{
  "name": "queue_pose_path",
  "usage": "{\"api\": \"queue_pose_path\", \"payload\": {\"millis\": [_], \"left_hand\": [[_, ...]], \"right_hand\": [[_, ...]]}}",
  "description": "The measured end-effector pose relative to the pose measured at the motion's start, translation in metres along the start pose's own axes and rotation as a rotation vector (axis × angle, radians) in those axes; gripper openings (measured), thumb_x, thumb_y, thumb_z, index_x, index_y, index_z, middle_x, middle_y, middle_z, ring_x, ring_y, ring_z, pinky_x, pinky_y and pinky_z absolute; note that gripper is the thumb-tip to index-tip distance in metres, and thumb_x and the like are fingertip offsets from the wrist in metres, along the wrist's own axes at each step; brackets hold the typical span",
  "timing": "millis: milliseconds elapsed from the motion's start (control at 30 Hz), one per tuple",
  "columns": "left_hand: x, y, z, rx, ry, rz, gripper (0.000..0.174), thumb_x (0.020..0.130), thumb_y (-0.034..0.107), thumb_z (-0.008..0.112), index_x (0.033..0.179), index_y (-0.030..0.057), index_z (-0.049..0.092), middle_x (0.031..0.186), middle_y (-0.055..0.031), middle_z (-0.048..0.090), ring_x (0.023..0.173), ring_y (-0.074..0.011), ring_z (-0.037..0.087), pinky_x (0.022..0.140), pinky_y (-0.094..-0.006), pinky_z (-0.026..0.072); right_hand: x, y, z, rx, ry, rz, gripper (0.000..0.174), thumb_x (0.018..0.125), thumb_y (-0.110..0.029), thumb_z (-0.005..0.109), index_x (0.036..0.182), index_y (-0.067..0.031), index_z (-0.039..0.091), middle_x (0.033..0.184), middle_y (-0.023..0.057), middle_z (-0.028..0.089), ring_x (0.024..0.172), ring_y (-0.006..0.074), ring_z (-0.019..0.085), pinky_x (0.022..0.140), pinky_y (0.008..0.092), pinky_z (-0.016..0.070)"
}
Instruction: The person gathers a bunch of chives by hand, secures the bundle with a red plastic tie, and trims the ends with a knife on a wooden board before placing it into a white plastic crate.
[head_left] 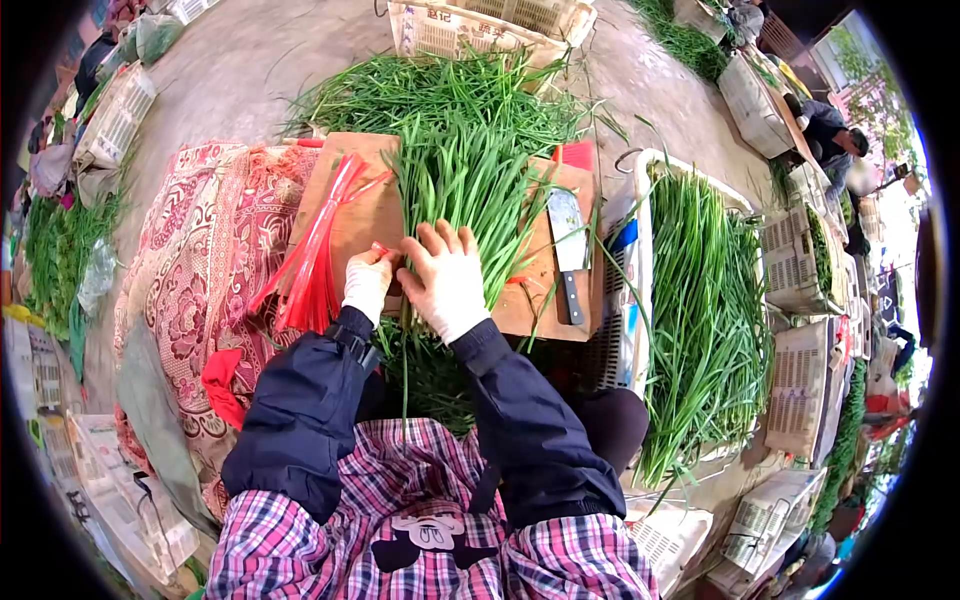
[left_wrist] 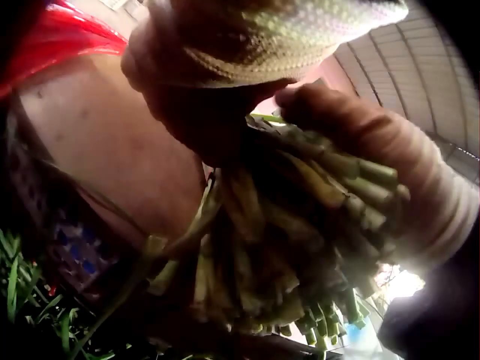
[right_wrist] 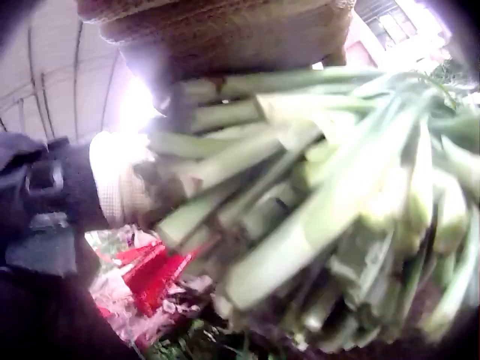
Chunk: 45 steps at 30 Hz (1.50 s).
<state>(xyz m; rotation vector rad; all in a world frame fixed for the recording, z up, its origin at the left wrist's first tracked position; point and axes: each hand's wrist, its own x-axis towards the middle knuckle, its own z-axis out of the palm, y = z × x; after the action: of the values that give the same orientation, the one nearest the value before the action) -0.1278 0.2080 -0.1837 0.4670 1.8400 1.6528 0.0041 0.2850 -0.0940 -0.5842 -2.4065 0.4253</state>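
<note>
A thick bundle of garlic chives (head_left: 455,185) lies between two wooden boards, cut stalk ends toward the person. My right hand (head_left: 445,285), in a white glove with bare fingertips, grips the bundle near those ends. Close against it on the left, my left hand (head_left: 368,282) pinches a small piece of red plastic strip at the bundle's side. The left wrist view shows the cut stalk ends (left_wrist: 262,247) fanned out beneath both hands. Large pale stalks (right_wrist: 300,210) fill the right wrist view. Loose red strips (head_left: 325,250) lie on the left board (head_left: 365,210).
A cleaver (head_left: 568,250) with a black handle rests on the right board (head_left: 530,305). At right stands a white crate (head_left: 645,300) heaped with long greens. More chives (head_left: 370,95) lie beyond the boards, before another crate (head_left: 480,35). Patterned cloth (head_left: 200,270) covers the left side.
</note>
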Motion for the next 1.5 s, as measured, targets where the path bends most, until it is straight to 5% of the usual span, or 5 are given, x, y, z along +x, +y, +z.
{"api": "queue_pose_path", "payload": {"millis": [133,400,1000,1300,1500], "left_hand": [[-0.003,0.012,-0.006,0.161,0.014,-0.046,0.015,0.086,0.015,0.066,0.085,0.0004,0.070,0.075,0.0022,0.063,0.065,-0.0062,0.050,0.061,-0.0240,0.0413],[-0.009,0.025,-0.001,0.106,0.046,-0.100,0.014,0.085,0.015,0.068,0.082,0.0010,0.068,0.070,0.0021,0.061,0.060,-0.0062,0.050,0.055,-0.0238,0.0407],[0.006,-0.012,-0.014,0.038,0.103,-0.089,0.015,0.082,0.012,0.070,0.090,-0.0007,0.070,0.081,-0.0019,0.067,0.073,-0.0093,0.058,0.068,-0.0240,0.0450],[0.004,0.049,-0.016,0.109,-0.072,-0.030,0.017,0.082,0.016,0.068,0.089,0.0002,0.070,0.078,-0.0010,0.065,0.077,-0.0099,0.058,0.074,-0.0263,0.0437],[0.030,0.085,-0.044,0.505,-0.386,-0.032,0.017,0.079,0.017,0.067,0.081,0.0000,0.069,0.067,-0.0045,0.064,0.062,-0.0127,0.058,0.059,-0.0300,0.0453]], "right_hand": [[-0.027,-0.005,-0.045,0.326,0.366,0.271,0.020,0.081,-0.011,0.066,0.101,-0.0082,0.065,0.088,0.0081,0.063,0.089,0.0236,0.062,0.080,0.0363,0.0477],[-0.107,0.065,-0.008,1.328,0.629,1.433,0.016,0.092,-0.012,0.057,0.106,-0.0048,0.059,0.075,0.0024,0.055,0.055,0.0124,0.048,0.047,0.0274,0.0422],[-0.103,0.111,0.004,1.203,0.311,0.963,0.011,0.088,-0.005,0.061,0.099,-0.0035,0.063,0.083,-0.0001,0.063,0.075,0.0082,0.057,0.070,0.0224,0.0460],[-0.080,0.063,-0.031,1.128,0.028,0.907,0.009,0.084,-0.006,0.066,0.091,-0.0028,0.063,0.079,0.0041,0.062,0.064,0.0119,0.059,0.053,0.0256,0.0493],[-0.029,0.031,-0.014,0.577,-0.232,0.310,0.007,0.077,-0.009,0.066,0.081,-0.0039,0.066,0.078,0.0128,0.064,0.071,0.0288,0.064,0.065,0.0336,0.0508]]}}
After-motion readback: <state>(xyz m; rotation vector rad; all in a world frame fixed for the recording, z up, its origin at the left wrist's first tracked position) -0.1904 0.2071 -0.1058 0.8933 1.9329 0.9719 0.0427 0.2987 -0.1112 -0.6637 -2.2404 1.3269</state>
